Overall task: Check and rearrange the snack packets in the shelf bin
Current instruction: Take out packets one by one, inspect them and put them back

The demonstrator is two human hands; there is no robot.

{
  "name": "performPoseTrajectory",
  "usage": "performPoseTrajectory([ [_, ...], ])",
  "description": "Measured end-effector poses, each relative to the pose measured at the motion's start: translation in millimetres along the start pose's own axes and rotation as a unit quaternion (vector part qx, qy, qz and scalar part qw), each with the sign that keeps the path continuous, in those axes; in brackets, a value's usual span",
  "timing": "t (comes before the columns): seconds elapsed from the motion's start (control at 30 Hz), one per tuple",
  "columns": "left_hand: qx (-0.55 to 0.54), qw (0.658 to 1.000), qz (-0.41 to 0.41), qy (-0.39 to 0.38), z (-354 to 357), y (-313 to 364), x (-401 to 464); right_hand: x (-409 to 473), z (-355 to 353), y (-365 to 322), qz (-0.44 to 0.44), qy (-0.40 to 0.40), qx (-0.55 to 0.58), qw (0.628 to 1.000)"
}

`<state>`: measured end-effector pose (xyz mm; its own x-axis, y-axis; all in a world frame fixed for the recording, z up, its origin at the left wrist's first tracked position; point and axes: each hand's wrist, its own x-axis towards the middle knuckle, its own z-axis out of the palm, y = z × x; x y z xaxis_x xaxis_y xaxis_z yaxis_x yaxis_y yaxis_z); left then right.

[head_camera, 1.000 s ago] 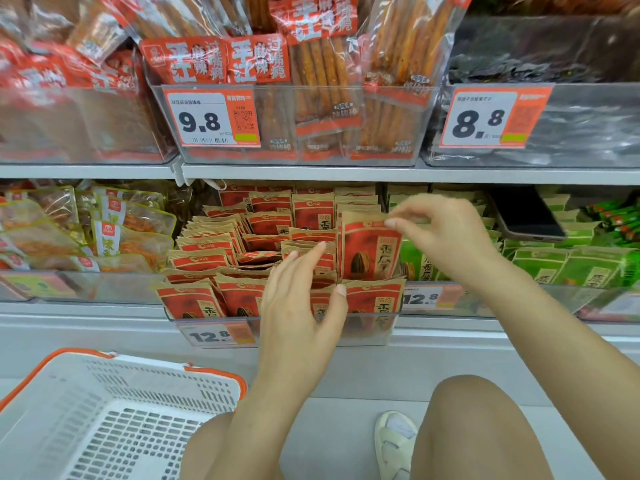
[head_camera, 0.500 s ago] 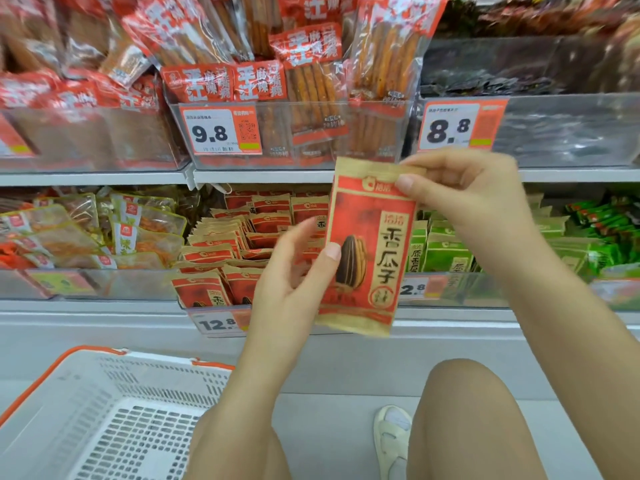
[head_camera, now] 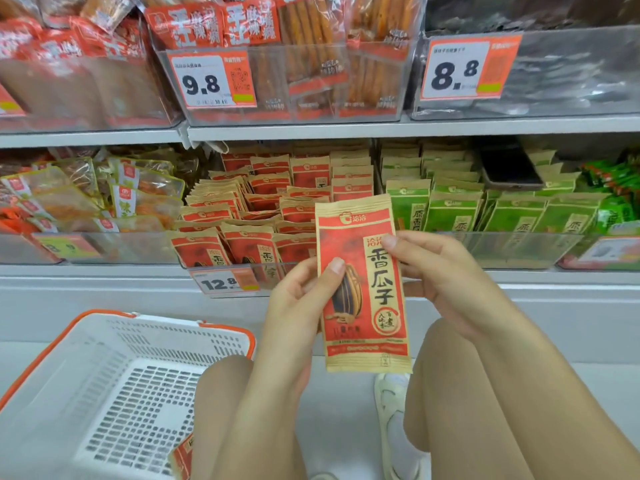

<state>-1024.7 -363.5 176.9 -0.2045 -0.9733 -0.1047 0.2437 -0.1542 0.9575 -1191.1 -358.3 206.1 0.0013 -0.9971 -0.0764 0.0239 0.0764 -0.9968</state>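
Holding one red seed packet (head_camera: 363, 282) upright in front of the shelf bin (head_camera: 242, 268) — I see it clear of the stock | left hand (head_camera: 301, 306) pinches its left edge, thumb on the face | right hand (head_camera: 440, 271) pinches its right edge | white basket (head_camera: 69, 375) lower left — another red packet (head_camera: 181, 457) in it

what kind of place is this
Most likely a grocery or convenience store aisle. Shelves hold clear bins of snack packets fronted by orange price tags, and a white shopping basket sits on the floor. Both hands hold one red packet taken from the shelf.
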Motion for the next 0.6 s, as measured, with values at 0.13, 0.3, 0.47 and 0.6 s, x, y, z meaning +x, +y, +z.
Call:
performPoseTrajectory([
  [0.13,0.014,1.0,-0.015,0.016,6,-6,2,1,1,4,0.011,0.034,0.007,0.999],
  [0.3,0.216,0.97,0.082,0.074,7,-16,1,4,2,7,0.007,0.104,0.044,0.994],
  [0.47,0.379,0.923,0.062,0.034,18,-18,-9,3,12,7,-0.023,0.112,0.06,0.992],
  [0.6,0.344,0.937,0.046,0.043,12,-20,-2,0,18,3,-0.048,0.069,0.032,0.996],
])
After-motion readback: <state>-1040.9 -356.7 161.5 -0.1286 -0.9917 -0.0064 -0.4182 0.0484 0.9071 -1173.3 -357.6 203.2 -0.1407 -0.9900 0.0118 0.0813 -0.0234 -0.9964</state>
